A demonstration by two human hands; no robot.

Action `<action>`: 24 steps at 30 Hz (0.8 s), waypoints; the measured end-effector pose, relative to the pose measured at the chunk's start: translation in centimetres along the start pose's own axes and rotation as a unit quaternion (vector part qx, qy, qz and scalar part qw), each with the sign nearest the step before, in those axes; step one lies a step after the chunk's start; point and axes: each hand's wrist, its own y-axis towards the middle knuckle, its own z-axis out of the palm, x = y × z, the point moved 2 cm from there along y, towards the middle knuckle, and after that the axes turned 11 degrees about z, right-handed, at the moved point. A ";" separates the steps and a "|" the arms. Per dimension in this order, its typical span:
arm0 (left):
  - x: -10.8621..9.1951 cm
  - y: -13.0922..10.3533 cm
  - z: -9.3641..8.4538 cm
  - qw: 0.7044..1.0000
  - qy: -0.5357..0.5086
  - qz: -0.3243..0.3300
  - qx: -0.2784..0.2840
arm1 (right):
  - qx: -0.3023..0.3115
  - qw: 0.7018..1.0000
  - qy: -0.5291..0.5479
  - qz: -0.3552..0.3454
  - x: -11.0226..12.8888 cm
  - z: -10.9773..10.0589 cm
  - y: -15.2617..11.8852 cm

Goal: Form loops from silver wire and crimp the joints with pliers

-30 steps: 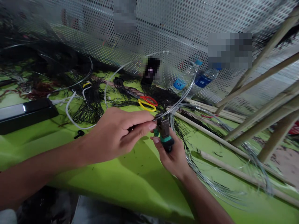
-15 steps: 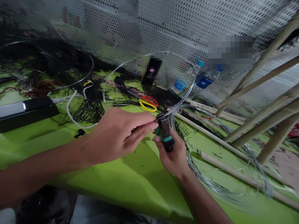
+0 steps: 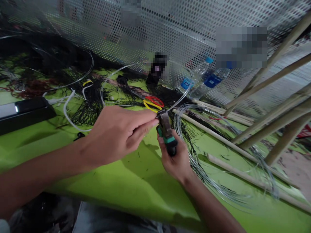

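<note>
My right hand (image 3: 178, 160) is wrapped around crimping pliers (image 3: 165, 124) with a dark metal head and green-and-black handles, held upright over the table. My left hand (image 3: 119, 132) pinches thumb against fingers right beside the jaws, on a clear line whose end is mostly hidden by the fingers. The clear line (image 3: 179, 101) rises from the jaws and arcs back in a wide loop behind my left hand. Just beyond the jaws lie scissors (image 3: 154, 101) with red and yellow handles. A coil of clear line (image 3: 179, 119) rests right of the pliers.
Black netting strands (image 3: 88, 108) and a white cable (image 3: 66, 110) lie left, near a dark box (image 3: 26, 115) and an earbud (image 3: 79, 136). Two water bottles (image 3: 186, 83) stand against the perforated metal panel (image 3: 102, 35). Wooden poles (image 3: 267, 129) lean and lie at right on the green table (image 3: 136, 187).
Both hands and the pliers have shifted slightly left and stay together. The pliers' head is more upright in view. The line's loop has moved left and looks fainter at its top.
</note>
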 end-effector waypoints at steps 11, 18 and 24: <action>-0.1 0.2 -1.0 0.996 0.081 0.013 -0.039 | -0.012 0.999 0.031 -0.007 0.2 -0.1 1.3; -0.3 0.0 -1.4 0.992 0.102 0.019 -0.067 | -0.102 0.994 0.009 -0.026 -0.2 -0.6 1.8; 0.0 -0.3 -1.0 0.989 0.118 0.028 -0.090 | -0.048 0.998 0.027 -0.043 1.1 -0.5 1.3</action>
